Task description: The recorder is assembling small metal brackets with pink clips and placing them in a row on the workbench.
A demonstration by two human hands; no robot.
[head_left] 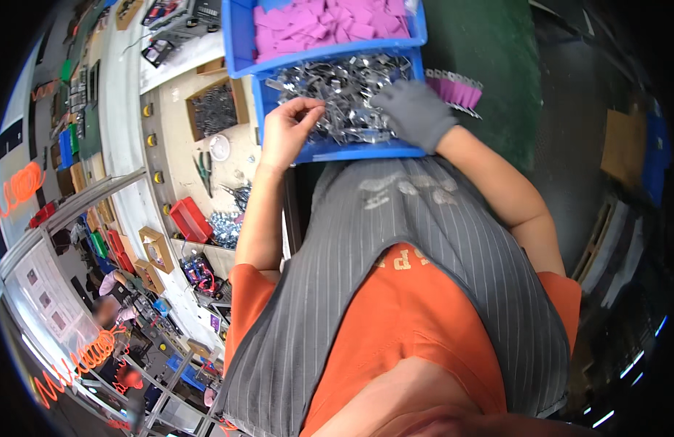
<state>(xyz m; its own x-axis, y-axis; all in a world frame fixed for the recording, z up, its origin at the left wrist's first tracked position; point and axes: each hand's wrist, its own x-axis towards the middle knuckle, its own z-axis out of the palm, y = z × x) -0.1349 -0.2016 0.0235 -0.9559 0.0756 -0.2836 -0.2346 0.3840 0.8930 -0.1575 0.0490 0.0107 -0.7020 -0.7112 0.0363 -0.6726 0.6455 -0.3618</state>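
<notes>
A blue bin in front of me holds a heap of small shiny metal pieces. Over its left side, my left hand is bare, thumb and forefinger pinched together; anything between them is too small to make out. My right hand wears a grey glove and reaches into the bin's right side, fingers curled together at the metal pieces; what they grip is hidden. Just beyond the glove, a row of pink strips with metal ends lies on the green surface.
Behind the metal pieces stands another blue bin full of pink pieces. On the bench at left are a cardboard box of dark parts, green-handled pliers, a white round lid and a red bin. Another person works far left.
</notes>
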